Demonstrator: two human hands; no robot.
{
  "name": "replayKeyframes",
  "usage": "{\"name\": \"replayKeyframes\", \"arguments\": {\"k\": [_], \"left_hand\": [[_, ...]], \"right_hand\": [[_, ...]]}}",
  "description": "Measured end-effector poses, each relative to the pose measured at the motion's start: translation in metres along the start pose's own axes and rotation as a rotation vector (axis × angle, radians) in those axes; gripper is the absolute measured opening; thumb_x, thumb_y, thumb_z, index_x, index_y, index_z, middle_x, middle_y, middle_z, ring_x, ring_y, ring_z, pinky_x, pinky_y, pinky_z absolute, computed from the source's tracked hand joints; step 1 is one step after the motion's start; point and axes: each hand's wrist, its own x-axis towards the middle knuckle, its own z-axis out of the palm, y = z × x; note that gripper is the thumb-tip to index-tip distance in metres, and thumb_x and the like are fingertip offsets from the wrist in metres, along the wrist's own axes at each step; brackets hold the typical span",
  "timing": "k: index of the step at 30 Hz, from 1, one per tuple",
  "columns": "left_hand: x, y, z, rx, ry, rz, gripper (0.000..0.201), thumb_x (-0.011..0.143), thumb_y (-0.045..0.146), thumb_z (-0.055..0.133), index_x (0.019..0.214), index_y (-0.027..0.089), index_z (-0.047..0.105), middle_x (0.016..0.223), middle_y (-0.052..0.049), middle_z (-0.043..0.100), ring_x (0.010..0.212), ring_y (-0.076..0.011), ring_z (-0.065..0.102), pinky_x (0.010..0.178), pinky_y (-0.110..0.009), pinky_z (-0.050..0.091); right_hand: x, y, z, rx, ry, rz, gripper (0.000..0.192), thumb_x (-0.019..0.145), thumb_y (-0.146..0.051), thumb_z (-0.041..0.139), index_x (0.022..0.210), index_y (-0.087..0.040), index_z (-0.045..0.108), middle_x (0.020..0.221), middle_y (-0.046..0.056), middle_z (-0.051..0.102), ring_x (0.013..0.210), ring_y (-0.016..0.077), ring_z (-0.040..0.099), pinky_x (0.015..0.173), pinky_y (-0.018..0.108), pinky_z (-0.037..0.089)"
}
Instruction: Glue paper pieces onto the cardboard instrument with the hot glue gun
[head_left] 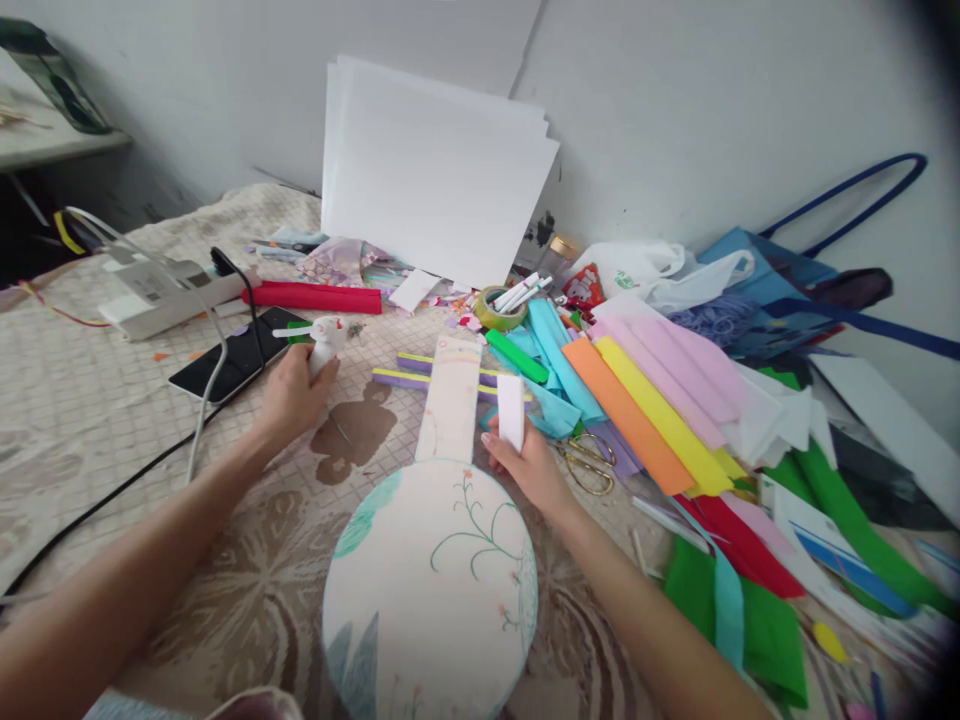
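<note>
Beyond the R hand [529,465], a fan of coloured paper strips [645,400] (orange, yellow, pink, blue) spreads out to its right; scissors [587,465] lie just beside that hand, partly under the strips. Green marker [516,356] and tape roll [501,308] w/ pens sit just past it. White sheets [427,170] lean on the wall further back. Plastic bags and a blue tote [780,270] lie far right. Past the L hand [294,392]: a phone [238,352] touching close by, black cable [135,470] running alongside the L forearm, power strip [161,290] further left, red folded item [315,297] behind. All rests on a patterned cloth-covered worktop [90,420].

Between the hands: a round painted fan-like piece [431,580], near the body, w/ a long pale handle strip [450,400] pointing away; purple/yellow strips [409,372] cross under it.

L hand: arm stretched fwd, fingers curled round a small white glue gun [324,340], nozzle pointing left. R hand: palm down beside the handle strip, thumb + fingers pinching a small white paper piece [511,410] held upright, just right of the strip.
</note>
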Motion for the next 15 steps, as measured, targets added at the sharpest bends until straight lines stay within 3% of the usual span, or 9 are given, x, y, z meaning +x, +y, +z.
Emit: {"name": "replayKeyframes", "arguments": {"k": [7, 11, 15], "left_hand": [[-0.025, 0.017, -0.018, -0.265, -0.155, 0.079, 0.033, 0.085, 0.04, 0.05, 0.108, 0.017, 0.043, 0.081, -0.001, 0.058, 0.065, -0.0128, 0.052, 0.059, -0.024, 0.041], [-0.044, 0.029, -0.025, -0.361, -0.251, 0.109, 0.03, 0.084, 0.039, 0.053, 0.105, 0.017, 0.049, 0.069, 0.003, 0.049, 0.058, -0.0111, 0.045, 0.053, -0.022, 0.038], [-0.054, 0.027, -0.024, -0.42, -0.365, 0.139, 0.036, 0.085, 0.043, 0.054, 0.111, 0.018, 0.047, 0.072, 0.002, 0.049, 0.058, -0.0105, 0.044, 0.05, -0.022, 0.037]], "right_hand": [[0.006, 0.002, 0.005, -0.067, -0.03, -0.044, 0.029, 0.075, -0.037, 0.066, 0.094, -0.02, 0.052, 0.074, -0.002, 0.06, 0.063, 0.0146, 0.056, 0.06, 0.027, 0.045], [0.006, 0.0, 0.006, -0.081, -0.039, -0.033, 0.028, 0.073, -0.033, 0.068, 0.092, -0.02, 0.052, 0.075, -0.002, 0.061, 0.066, 0.0155, 0.057, 0.064, 0.028, 0.045], [0.005, 0.001, 0.005, -0.082, -0.041, -0.045, 0.023, 0.073, -0.028, 0.067, 0.089, -0.02, 0.053, 0.076, -0.002, 0.061, 0.069, 0.0162, 0.057, 0.068, 0.029, 0.045]]}}
